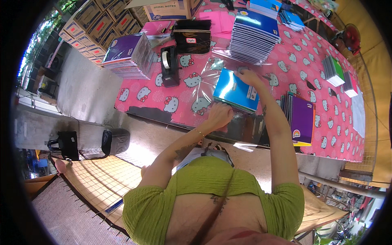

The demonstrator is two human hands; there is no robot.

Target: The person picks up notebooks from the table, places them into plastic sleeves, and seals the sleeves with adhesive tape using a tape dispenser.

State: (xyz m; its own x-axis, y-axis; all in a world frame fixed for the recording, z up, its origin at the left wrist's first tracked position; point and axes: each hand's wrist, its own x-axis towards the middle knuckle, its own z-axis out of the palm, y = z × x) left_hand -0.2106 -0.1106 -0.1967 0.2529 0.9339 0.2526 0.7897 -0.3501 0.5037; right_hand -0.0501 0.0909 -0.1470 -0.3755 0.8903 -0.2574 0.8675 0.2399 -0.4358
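A small stack of blue spiral notebooks (236, 90) lies on a sheet of clear plastic wrap (204, 79) spread over the pink patterned tablecloth (310, 61). My left hand (220, 115) is closed on the stack's near left corner, pressing plastic against it. My right hand (248, 76) grips the stack's far right edge, fingers pinched on the notebooks and the plastic there.
A black tape dispenser (168, 65) stands left of the plastic. A purple notebook stack (128, 57), a tall blue stack (254, 36), a black pouch (191, 36) and purple notebooks (301, 120) surround it. Cardboard boxes (96, 30) are piled far left. Black bags (65, 143) sit on the floor.
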